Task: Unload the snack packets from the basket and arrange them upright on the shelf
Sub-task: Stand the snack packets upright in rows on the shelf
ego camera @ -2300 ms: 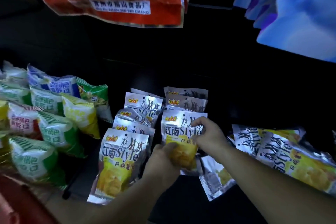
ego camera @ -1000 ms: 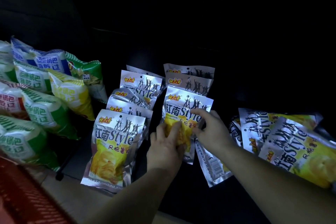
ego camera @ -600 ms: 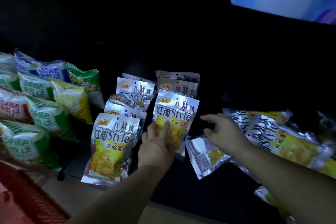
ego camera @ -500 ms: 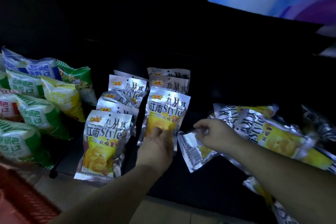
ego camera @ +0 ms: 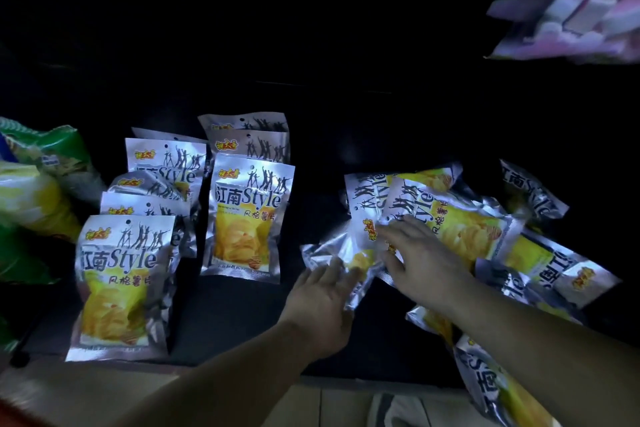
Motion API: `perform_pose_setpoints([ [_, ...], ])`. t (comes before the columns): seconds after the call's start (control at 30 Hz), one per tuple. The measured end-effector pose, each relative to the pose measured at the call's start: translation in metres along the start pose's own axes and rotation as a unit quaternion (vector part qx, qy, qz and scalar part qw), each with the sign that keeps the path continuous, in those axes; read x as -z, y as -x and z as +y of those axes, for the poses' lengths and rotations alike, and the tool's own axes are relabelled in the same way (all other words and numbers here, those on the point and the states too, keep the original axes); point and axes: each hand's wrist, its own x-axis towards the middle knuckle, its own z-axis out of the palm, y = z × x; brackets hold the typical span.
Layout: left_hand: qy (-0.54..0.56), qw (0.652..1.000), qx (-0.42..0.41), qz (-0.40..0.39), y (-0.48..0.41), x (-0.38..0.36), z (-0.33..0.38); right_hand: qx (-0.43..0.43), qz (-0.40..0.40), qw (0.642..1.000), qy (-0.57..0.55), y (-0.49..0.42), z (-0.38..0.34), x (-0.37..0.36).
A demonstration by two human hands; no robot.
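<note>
Dark shelf (ego camera: 242, 315) fills the view, dimly lit; on its right side a pile (ego camera: 460, 229) of silver-and-yellow crisp packets lies flat and overlapping, some spilling toward the front edge; left of centre, upright packets (ego camera: 247, 215) of the same kind stand in two rows running front to back, faces forward; at the far left, green and yellow bags (ego camera: 34, 198) lean together, blurred; a pale pack (ego camera: 581, 10) shows at the top right, too blurred to read; both hands reach in, close together but not touching; the right hand (ego camera: 422, 260) rests spread and flat on the pile's near edge; the left hand (ego camera: 322, 295), fingers straight, touches a loose packet (ego camera: 329, 253) lying flat between rows and pile.
</note>
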Motion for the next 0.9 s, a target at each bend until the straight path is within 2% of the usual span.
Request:
perform_pose_setpoints([
  [0.13, 0.015, 0.997, -0.029, 0.073, 0.008, -0.007, 0.015, -0.022, -0.039, 0.999, -0.01, 0.003, 0.014, 0.005],
  [0.2, 0.014, 0.995, -0.003, 0.099, 0.002, -0.001, 0.012, -0.012, -0.031, 0.999, -0.015, 0.003, 0.015, 0.009],
  [0.27, 0.019, 0.996, 0.041, 0.081, -0.011, 0.007, 0.009, 0.0, -0.024, 0.999, -0.02, 0.005, 0.016, 0.011],
  [0.33, 0.035, 0.996, 0.08, 0.026, -0.024, 0.014, 0.009, 0.002, -0.025, 0.999, -0.023, 0.007, 0.016, 0.011],
  [0.4, 0.041, 0.995, 0.089, 0.005, -0.032, 0.013, 0.01, -0.004, -0.03, 0.999, -0.023, 0.008, 0.016, 0.012],
  [0.5, 0.018, 0.996, 0.086, 0.03, -0.03, 0.006, 0.014, -0.024, -0.064, 0.998, 0.004, 0.009, 0.017, 0.014],
  [0.77, 0.173, 0.983, 0.027, 0.053, -0.008, 0.012, 0.016, -0.057, -0.134, 0.989, 0.013, 0.003, 0.007, 0.026],
  [0.9, 0.196, 0.979, 0.008, 0.052, 0.016, 0.034, 0.009, -0.071, -0.144, 0.987, -0.002, 0.003, -0.008, 0.032],
])
